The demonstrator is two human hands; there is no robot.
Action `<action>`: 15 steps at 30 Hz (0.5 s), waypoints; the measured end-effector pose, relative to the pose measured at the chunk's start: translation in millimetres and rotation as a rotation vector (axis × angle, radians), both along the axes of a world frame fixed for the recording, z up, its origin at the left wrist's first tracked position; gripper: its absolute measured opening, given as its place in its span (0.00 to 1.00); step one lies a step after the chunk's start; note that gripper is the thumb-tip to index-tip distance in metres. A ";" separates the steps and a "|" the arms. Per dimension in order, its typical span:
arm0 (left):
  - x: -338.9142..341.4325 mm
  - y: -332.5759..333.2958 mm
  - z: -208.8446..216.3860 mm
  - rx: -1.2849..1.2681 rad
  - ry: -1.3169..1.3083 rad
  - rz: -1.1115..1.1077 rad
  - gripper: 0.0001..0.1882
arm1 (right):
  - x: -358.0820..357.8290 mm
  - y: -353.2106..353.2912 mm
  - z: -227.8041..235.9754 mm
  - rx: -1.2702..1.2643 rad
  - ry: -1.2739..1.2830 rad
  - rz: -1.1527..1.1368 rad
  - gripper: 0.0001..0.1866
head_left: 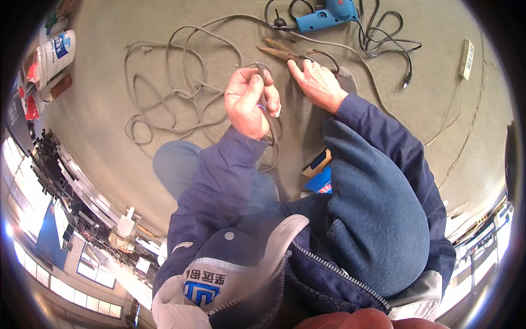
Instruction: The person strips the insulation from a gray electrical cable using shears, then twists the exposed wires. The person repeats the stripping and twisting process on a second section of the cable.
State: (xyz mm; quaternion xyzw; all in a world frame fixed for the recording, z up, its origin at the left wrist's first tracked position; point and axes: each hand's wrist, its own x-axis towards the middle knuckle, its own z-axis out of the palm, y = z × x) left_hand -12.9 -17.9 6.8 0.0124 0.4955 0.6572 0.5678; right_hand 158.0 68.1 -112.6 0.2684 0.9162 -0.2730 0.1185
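Observation:
My left hand (247, 101) is closed around a grey cable (259, 68), whose upper part sticks out above the thumb. Thin wire ends, one bluish, show by the palm; how they join the cable is hard to make out. To its right, my right hand (320, 85) has its fingers on a pair of scissors (280, 52) with rusty, parted blades pointing left and dark handle loops. The fingers partly hide the handles. Long loops of grey cord (189, 94) lie on the floor left of and behind my left hand.
A blue power drill (327, 16) with a black cord (378, 41) lies at the far side. A white power strip (467, 60) is at the right. A blue box (319, 181) sits by my knee. White buckets (55, 55) stand at the far left.

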 end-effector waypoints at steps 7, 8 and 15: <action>-12.5 -0.3 -7.1 -0.048 0.043 0.036 0.09 | -4.2 9.4 -5.1 0.392 0.113 -0.042 0.31; -13.8 -0.3 -7.8 -0.054 0.084 0.045 0.09 | -4.8 10.4 -7.9 0.378 0.084 -0.067 0.31; -23.2 3.2 -12.7 -0.099 0.185 0.038 0.10 | -2.8 11.4 -12.7 0.342 0.096 -0.127 0.28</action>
